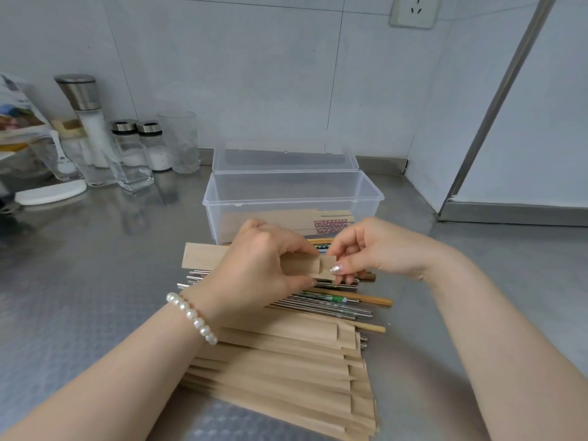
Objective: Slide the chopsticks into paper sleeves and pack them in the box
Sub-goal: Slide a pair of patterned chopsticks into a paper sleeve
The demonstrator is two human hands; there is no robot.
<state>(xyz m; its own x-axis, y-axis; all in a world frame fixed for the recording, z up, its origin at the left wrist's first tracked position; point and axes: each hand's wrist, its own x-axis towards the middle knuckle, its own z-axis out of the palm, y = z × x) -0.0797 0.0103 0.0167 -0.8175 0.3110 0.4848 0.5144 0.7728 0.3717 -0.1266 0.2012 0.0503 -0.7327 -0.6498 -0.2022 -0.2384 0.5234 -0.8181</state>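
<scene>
My left hand (254,265) grips a brown paper sleeve (203,256) held level above the counter, its closed end pointing left. At the sleeve's open right end my right hand (366,249) pinches the flap. Whether chopsticks are inside this sleeve I cannot tell. Loose chopsticks (337,300), metal, wooden and patterned, lie on the counter below the hands. A fanned stack of paper sleeves (286,370) lies nearer to me. The clear plastic box (292,195) stands open behind the hands, with sleeved chopsticks (318,222) lying in it.
The box's lid (283,157) is hinged back toward the tiled wall. At the back left stand a grinder (86,113), shakers (152,144), glasses (181,141) and a white lid (51,192). A steel counter (79,265) carries everything.
</scene>
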